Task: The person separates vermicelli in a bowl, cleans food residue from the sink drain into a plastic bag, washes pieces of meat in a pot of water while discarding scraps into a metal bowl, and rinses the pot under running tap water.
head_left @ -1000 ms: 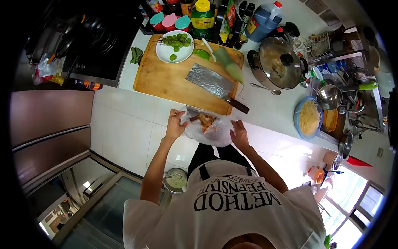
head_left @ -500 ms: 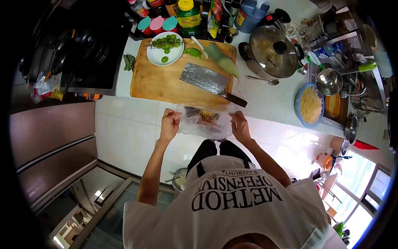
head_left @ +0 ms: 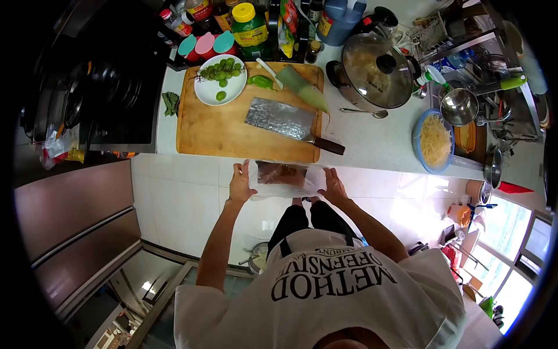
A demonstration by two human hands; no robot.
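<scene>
A clear plastic bag (head_left: 314, 176) stretches between my hands, just off the counter's front edge and above the floor. Through its mouth show brownish and reddish contents that I cannot make out. My left hand (head_left: 240, 185) is closed on the bag's left edge, with the thumb on the near side. On the opposite edge, the fingers of my right hand (head_left: 333, 185) grip the plastic. Ahead of the bag, a cleaver (head_left: 282, 118) lies on the wooden cutting board (head_left: 218, 136), its dark handle pointing right and past the board.
On the board are a white plate (head_left: 226, 96) with grapes, a green pepper (head_left: 260, 82) and a green radish (head_left: 302, 87). A lidded pot (head_left: 372, 72), a spoon (head_left: 366, 111) and a blue bowl of pale shreds (head_left: 435, 142) stand right. A black stove (head_left: 116, 110) is left.
The bag's mouth has gone from loose and crumpled to a taut, wider rectangle. Both hands have shifted slightly down in view along its sides. The whole view has tilted a little.
</scene>
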